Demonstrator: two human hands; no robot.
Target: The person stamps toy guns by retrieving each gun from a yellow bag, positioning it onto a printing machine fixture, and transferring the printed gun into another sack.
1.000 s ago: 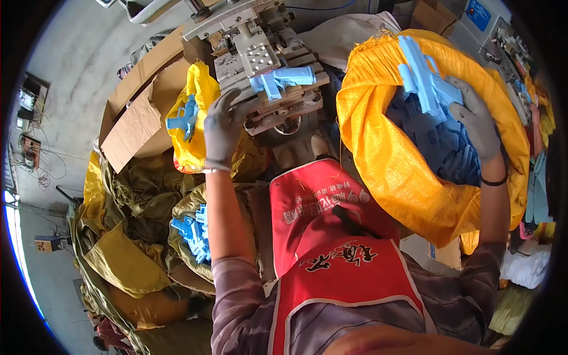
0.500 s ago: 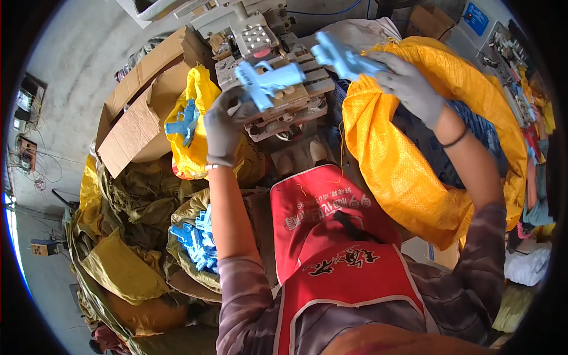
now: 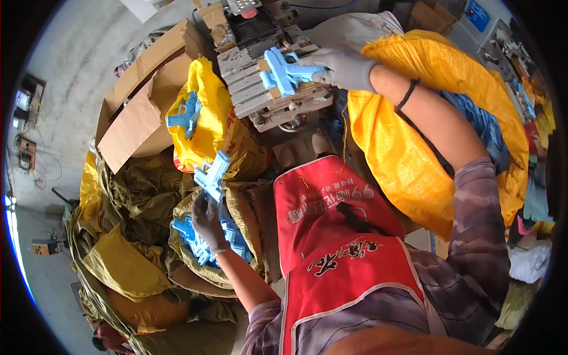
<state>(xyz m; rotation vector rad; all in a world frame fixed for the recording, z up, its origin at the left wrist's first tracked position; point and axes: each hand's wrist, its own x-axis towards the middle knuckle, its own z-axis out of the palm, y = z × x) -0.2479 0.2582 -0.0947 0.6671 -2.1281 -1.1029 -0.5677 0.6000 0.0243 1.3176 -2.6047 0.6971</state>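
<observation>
My right hand, in a grey glove, grips one end of a light blue plastic toy pistol. The toy lies over a wooden block on the metal bed of a machine. My left hand, also gloved, is above an open woven sack and has a second light blue toy pistol at its fingertips. Several blue toy pistols fill that sack, partly hidden under my left hand. Another blue toy pistol rests on a yellow plastic bag left of the machine.
A big orange-yellow woven sack with blue pieces inside stands at the right. Left of the yellow bag is an open cardboard box. Olive sacking is heaped at the left. The machine's head is at the top.
My left hand has taken a toy pistol from the machine down to the woven sack. My right hand has moved left, bringing its toy pistol onto the machine bed. The machine's head appears farther back.
</observation>
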